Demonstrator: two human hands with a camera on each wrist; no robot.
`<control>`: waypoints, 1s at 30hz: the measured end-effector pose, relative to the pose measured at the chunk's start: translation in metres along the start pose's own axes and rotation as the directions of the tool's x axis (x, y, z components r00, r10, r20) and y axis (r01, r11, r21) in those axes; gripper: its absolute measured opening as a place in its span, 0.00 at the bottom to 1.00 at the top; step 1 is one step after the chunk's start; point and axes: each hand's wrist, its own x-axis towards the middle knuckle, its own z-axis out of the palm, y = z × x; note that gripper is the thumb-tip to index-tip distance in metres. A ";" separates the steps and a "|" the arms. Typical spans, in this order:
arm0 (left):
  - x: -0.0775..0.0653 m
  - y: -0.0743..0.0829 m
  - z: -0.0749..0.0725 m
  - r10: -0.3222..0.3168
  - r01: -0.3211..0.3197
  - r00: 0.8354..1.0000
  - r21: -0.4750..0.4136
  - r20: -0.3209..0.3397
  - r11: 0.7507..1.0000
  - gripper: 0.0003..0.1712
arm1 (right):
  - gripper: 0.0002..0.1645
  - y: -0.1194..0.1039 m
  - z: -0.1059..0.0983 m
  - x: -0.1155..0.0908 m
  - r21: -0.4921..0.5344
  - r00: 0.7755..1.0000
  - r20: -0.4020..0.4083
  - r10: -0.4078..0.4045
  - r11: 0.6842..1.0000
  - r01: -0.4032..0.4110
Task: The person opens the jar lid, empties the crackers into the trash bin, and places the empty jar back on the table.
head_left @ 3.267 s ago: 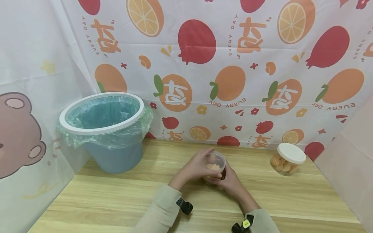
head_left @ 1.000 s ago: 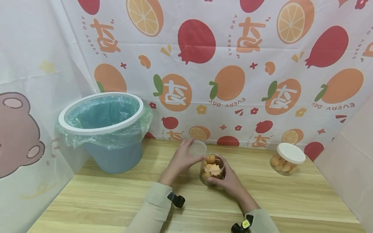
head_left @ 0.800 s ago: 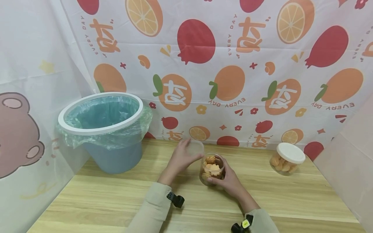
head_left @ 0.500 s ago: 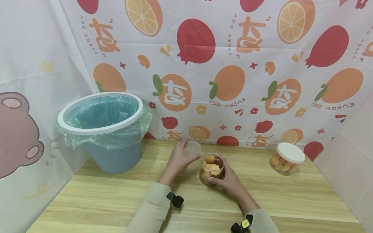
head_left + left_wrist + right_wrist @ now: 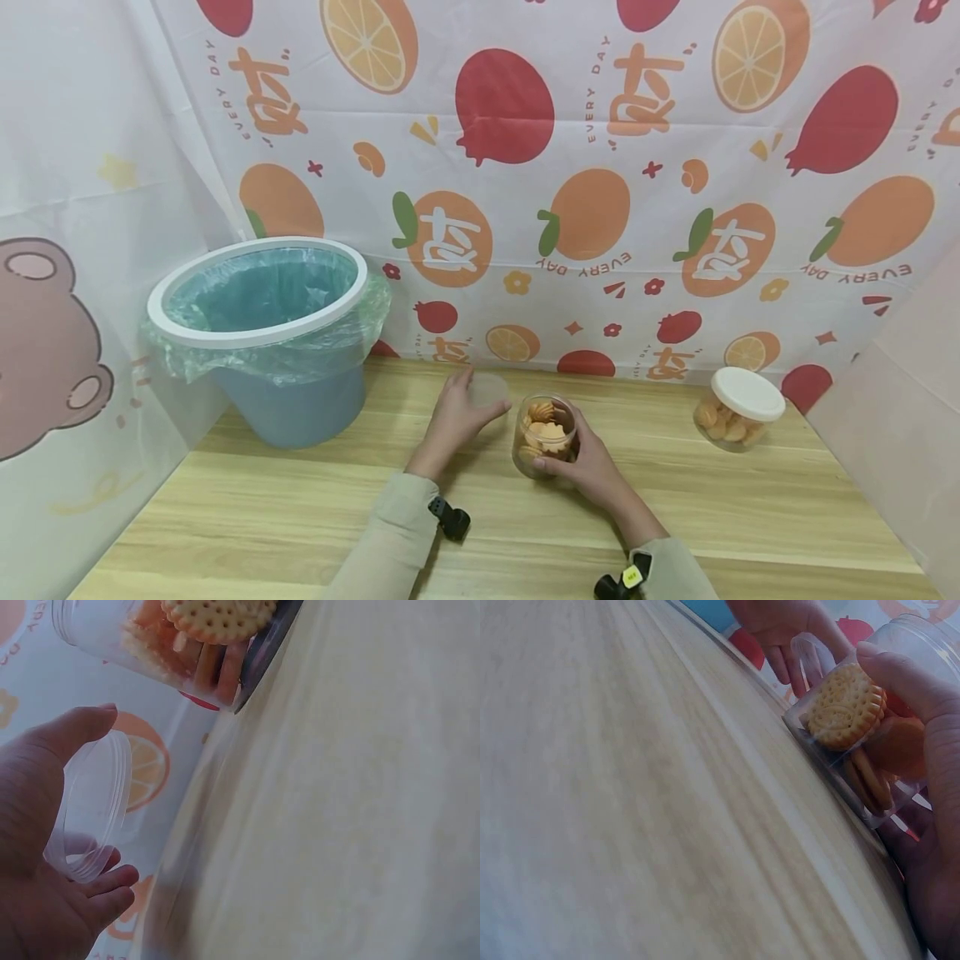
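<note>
A clear round jar point(image 5: 522, 457) of cookies point(image 5: 545, 433) stands uncovered on the wooden table, upright. My right hand point(image 5: 588, 463) grips it from the right, thumb across the front; in the right wrist view a scalloped round cookie point(image 5: 846, 712) shows through its wall. To the left of the jar, my left hand point(image 5: 454, 418) holds a translucent plastic lid point(image 5: 489, 390) by its edge, between thumb and fingers. The left wrist view shows this lid point(image 5: 112, 802) tilted on its side, apart from the jar.
A blue trash bin point(image 5: 300, 400) with a white rim and green liner bag stands at the left. Another cookie jar with a white lid point(image 5: 748, 393) sits at the back right. A fruit-print cloth point(image 5: 510, 242) hangs behind the table point(image 5: 262, 517).
The left hand has lifted the lid off the jar and moved it left, lowering it slightly in the last second. The right hand stays on the jar.
</note>
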 end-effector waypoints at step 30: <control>-0.002 -0.021 0.016 0.046 -0.047 0.999 0.116 0.014 0.992 0.58 | 0.58 0.001 0.000 0.000 -0.005 1.000 -0.003 -0.008 1.000 0.008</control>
